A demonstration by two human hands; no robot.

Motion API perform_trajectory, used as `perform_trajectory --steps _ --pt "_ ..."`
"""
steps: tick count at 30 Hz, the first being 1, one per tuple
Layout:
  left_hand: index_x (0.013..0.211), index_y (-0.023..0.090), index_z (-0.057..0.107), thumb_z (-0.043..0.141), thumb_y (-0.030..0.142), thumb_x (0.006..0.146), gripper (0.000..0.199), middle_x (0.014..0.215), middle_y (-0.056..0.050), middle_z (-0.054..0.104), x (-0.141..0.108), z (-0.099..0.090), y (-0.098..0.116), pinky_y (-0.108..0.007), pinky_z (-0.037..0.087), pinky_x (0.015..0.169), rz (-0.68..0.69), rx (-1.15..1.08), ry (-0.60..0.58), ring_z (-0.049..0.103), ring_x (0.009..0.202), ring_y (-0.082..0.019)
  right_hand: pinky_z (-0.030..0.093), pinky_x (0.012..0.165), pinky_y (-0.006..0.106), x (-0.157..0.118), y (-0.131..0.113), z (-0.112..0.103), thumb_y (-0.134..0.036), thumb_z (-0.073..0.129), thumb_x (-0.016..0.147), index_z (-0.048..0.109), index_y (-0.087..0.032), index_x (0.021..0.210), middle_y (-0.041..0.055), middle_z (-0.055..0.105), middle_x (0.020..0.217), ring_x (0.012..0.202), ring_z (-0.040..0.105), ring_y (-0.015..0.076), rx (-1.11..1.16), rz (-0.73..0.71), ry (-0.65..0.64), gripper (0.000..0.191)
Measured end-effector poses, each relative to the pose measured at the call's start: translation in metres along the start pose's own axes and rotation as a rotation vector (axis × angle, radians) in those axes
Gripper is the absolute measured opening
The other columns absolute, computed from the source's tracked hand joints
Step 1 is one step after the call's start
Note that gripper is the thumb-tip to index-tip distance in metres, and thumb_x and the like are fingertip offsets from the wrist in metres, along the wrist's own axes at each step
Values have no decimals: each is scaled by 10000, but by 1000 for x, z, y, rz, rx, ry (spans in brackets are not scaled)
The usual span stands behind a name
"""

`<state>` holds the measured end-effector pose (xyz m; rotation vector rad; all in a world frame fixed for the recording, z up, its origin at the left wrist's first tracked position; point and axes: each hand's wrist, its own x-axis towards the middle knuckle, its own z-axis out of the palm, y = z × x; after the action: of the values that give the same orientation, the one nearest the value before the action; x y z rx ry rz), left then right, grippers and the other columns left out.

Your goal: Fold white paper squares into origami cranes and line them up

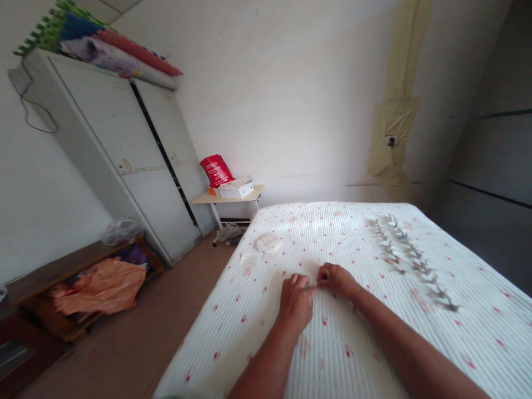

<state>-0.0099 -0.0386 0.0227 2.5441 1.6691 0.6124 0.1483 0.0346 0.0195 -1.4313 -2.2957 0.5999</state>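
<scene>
My left hand (296, 299) rests low over the quilted white bedspread (332, 354), its fingers bent and its fingertips pressed together near the middle. Close on its right, my right hand (337, 280) has its fingers curled in a pinch. The fingertips of both hands nearly meet, and whatever lies between them is too small to make out. Beyond my left hand lies a stack of whitish paper pieces (268, 242). Several small, dark and pale folded-looking objects (421, 267) stand in two slanting rows at the right; their details are blurred.
A small table (202, 198) beside the bed's far left corner holds a red bag (216, 170) and a white box (236, 190). A grey cabinet (103, 122) stands at the left, near a low wooden bench (37, 282) with an orange cloth (102, 285).
</scene>
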Motion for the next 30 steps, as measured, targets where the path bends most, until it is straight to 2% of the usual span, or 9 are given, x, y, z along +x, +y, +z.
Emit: perform_trajectory --steps 10,17,20,25,30 --pt "990 308 642 475 140 771 323 1000 -41 557 0 -2 3 -357 337 811 -35 11 -31 426 965 -210 406 628 204 1 12 -3 -104 519 601 622 -171 610 13 613 706 675 543 126 127 18 56 123" --pt "987 297 646 492 127 753 328 1013 -32 559 -1 2 0 -344 342 810 -36 -2 -27 433 973 -201 368 494 202 -5 29 -9 -197 466 676 627 -156 746 -22 578 566 510 487 103 307 135 79 180" --pt "979 299 650 495 124 747 330 1005 -32 564 0 3 -1 -346 345 806 -38 -8 -24 437 969 -203 367 498 206 -6 29 -10 -198 500 656 624 -154 748 -25 570 561 509 481 102 395 168 39 161" --pt "979 301 654 479 131 759 329 1020 -39 566 0 1 1 -351 348 815 -46 -21 -34 432 980 -205 418 675 238 -5 15 -7 -213 603 616 633 -173 683 27 626 792 726 555 143 201 43 62 84" --pt "980 301 655 476 125 749 342 1025 -40 567 0 1 1 -353 349 824 -47 -28 -28 428 986 -209 409 677 231 -4 7 -1 -203 613 610 638 -189 704 34 612 841 738 561 142 24 93 59 99"
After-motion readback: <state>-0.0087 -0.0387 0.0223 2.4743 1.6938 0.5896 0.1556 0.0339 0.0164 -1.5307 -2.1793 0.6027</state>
